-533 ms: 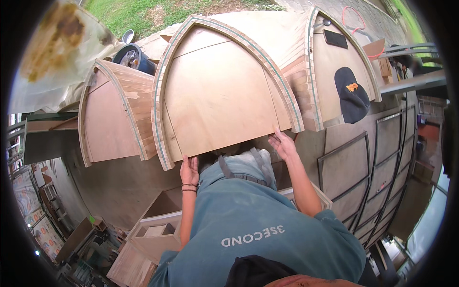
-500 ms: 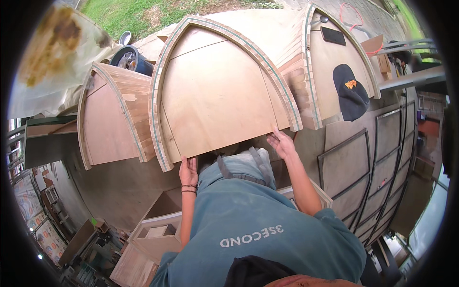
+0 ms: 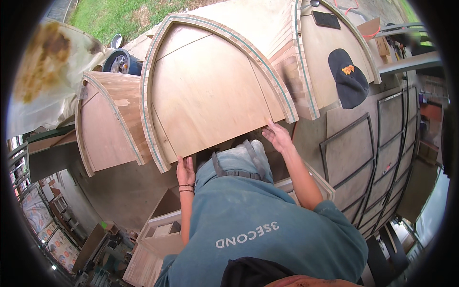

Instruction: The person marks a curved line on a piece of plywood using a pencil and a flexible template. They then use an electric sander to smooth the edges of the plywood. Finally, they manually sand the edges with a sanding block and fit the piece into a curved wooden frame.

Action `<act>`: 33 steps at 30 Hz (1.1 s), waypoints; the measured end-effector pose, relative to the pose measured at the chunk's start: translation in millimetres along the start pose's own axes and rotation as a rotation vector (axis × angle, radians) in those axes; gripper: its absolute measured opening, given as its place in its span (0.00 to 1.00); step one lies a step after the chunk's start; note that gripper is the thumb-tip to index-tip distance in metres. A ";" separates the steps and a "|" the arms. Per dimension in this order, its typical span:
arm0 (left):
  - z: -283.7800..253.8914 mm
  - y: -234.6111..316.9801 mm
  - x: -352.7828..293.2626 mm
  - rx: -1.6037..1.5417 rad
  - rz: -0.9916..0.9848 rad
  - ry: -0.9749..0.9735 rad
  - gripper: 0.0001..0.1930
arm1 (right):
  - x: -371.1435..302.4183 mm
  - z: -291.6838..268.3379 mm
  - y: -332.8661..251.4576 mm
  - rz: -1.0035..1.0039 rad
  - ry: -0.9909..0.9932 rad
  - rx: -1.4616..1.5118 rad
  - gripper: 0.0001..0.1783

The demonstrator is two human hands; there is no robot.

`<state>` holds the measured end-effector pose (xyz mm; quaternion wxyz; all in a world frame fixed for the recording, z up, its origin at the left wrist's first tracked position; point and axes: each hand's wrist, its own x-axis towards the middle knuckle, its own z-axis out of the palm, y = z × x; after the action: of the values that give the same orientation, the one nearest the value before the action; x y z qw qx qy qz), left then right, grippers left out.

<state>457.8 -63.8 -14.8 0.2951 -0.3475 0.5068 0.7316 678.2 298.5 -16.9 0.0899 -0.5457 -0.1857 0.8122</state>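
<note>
A pale plywood panel (image 3: 210, 91) fills a pointed-arch wooden frame (image 3: 146, 103) in front of me. The frame is built of small strips, and a green line runs along its rim. At the panel's near left corner, my left hand (image 3: 185, 171) holds the edge, palm turned up and fingertips against the board. My right hand (image 3: 278, 137) grips the same edge near the right corner, thumb at the top and the other fingers partly below the edge. What the fingertips do under the board is hidden.
Similar arched wooden pieces stand left (image 3: 107, 126) and right (image 3: 308, 71). A dark cap (image 3: 351, 86) and a black phone-like slab (image 3: 326, 19) lie on the right one. Behind the left piece is a blue bucket (image 3: 135, 66). Dark metal frames (image 3: 346, 148) lie at right; a wooden cabinet (image 3: 162, 232) stands low left.
My view has shifted slightly, so the arches sit a little further left in the picture. Both hands stay at the same places on the panel's near edge.
</note>
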 end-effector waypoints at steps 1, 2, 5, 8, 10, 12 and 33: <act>-0.2 0.1 -0.1 -0.008 -0.003 0.003 0.19 | 0.9 -0.1 -0.3 -0.005 0.000 -0.001 0.28; 0.6 1.0 1.8 -0.006 0.002 -0.008 0.19 | 2.9 0.2 -1.4 -0.010 0.001 -0.002 0.28; 0.9 1.2 -0.9 0.000 -0.003 -0.011 0.20 | 4.5 -1.3 0.1 -0.010 0.012 -0.005 0.29; 0.2 1.3 0.5 0.006 0.005 -0.009 0.20 | 1.3 0.8 -0.4 -0.011 0.034 -0.003 0.29; 0.3 1.4 1.7 0.008 0.004 -0.001 0.21 | 2.1 1.8 -1.3 -0.001 0.027 -0.003 0.29; -0.3 0.9 1.5 0.012 0.006 0.003 0.21 | 0.7 1.3 -2.0 -0.006 0.020 -0.003 0.29; -3.6 -7.1 -0.4 -0.029 0.025 0.002 0.17 | 14.1 -16.2 2.9 -0.012 -0.001 -0.011 0.29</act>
<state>464.3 -65.0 -19.2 0.2804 -0.3462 0.5009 0.7421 687.8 304.0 -35.5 0.0915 -0.5447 -0.1935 0.8108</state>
